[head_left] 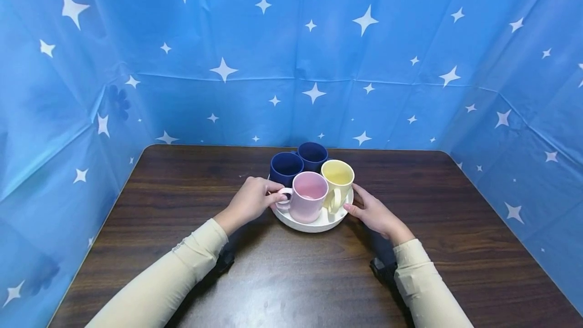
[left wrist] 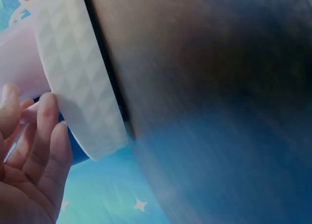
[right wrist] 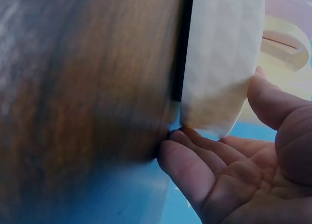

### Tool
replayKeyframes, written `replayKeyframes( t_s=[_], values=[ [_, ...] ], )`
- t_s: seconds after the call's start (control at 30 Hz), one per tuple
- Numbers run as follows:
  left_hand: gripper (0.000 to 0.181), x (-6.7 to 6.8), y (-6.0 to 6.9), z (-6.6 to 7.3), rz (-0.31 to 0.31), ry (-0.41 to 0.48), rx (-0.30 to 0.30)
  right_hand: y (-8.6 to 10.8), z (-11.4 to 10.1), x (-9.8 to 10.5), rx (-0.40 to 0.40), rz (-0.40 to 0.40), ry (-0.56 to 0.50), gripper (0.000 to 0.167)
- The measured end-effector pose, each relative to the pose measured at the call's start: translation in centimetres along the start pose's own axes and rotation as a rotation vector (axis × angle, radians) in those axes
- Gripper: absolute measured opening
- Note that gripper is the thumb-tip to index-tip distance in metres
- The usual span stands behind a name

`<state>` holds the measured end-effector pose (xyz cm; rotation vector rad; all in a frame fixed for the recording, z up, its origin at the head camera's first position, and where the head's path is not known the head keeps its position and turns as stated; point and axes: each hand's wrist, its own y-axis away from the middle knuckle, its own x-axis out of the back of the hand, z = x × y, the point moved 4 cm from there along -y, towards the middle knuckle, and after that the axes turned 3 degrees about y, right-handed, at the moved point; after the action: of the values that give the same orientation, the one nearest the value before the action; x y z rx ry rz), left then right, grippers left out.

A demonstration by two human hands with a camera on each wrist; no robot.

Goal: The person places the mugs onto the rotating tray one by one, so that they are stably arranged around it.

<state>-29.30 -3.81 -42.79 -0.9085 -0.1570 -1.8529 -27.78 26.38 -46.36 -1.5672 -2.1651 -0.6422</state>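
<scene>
A round white tray [head_left: 314,227] with a faceted side wall [left wrist: 80,73] carries a pink mug [head_left: 306,206], a yellow mug [head_left: 339,173] and two navy mugs [head_left: 287,167]. My left hand [head_left: 249,200] pinches the pink mug's handle between thumb and fingers, at the tray's left side. On the opposite side, my right hand [head_left: 375,214] grips the tray's edge. In the right wrist view, that thumb [right wrist: 270,100] lies at the rim beside the yellow mug's handle, and the fingers reach the wall's lower edge. The pink mug stands at the front, the navy ones behind.
A dark wood-grain table [head_left: 291,277] lies beneath the tray, which stands towards its far edge. Blue curtains [head_left: 291,39] with white stars enclose the table at the back and both sides. Dark straps [head_left: 384,270] are partly visible under the wrists.
</scene>
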Motion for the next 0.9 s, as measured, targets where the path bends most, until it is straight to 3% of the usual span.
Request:
replayKeyframes(
  t_s=[0.27, 0.73, 0.9],
  values=[
    [0.018, 0.26, -0.11, 0.15, 0.028, -0.131, 0.023, -0.09, 0.15, 0.08, -0.004, 0.002, 0.007, 0.078],
    [0.019, 0.55, -0.07, 0.1, 0.065, -0.224, 0.042, 0.05, -0.2, -0.07, 0.003, 0.001, 0.0, 0.078],
    [0.014, 0.32, 0.08, 0.19, 0.083, -0.203, 0.009, 0.07, -0.04, -0.18, 0.002, -0.001, 0.015, 0.078]
  ],
)
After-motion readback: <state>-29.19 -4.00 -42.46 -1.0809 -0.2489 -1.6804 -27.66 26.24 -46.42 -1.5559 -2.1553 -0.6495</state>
